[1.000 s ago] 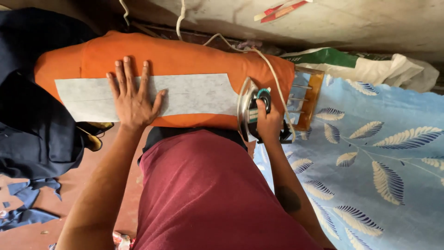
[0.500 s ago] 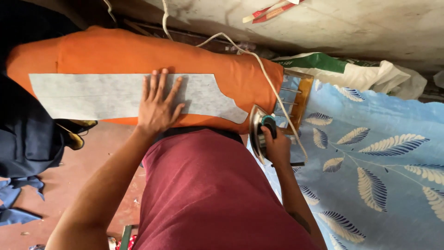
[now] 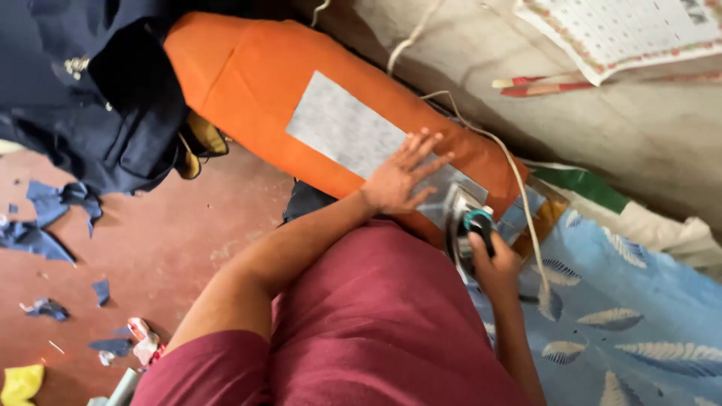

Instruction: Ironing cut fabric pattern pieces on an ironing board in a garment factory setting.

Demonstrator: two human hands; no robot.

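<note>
left hand (image 3: 398,180), fingers spread flat, presses grey interlining (image 3: 342,128) on the orange pad (image 3: 248,83). right hand (image 3: 492,267), fingers closed round the handle, holds the iron (image 3: 466,225) at the pad's right end. red floor (image 3: 150,248) strewn with blue fabric scraps (image 3: 45,218); leaf-print blue sheet (image 3: 639,331) lies right.

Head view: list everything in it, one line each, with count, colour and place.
padded board: one, orange, upper middle.
interfacing strip: one, pale grey, flat on the board.
iron: one, metal with a teal knob, at the board's right end.
cord: one, whitish, running from the iron up past the board.
dark garments: a heap, navy, upper left.
leaf-print cloth: one, light blue, lower right.
fabric scraps: several, blue, on the red floor at left.
printed sheet: one, white, top right.
left hand: flat on the strip.
right hand: gripping the iron's handle.
</note>
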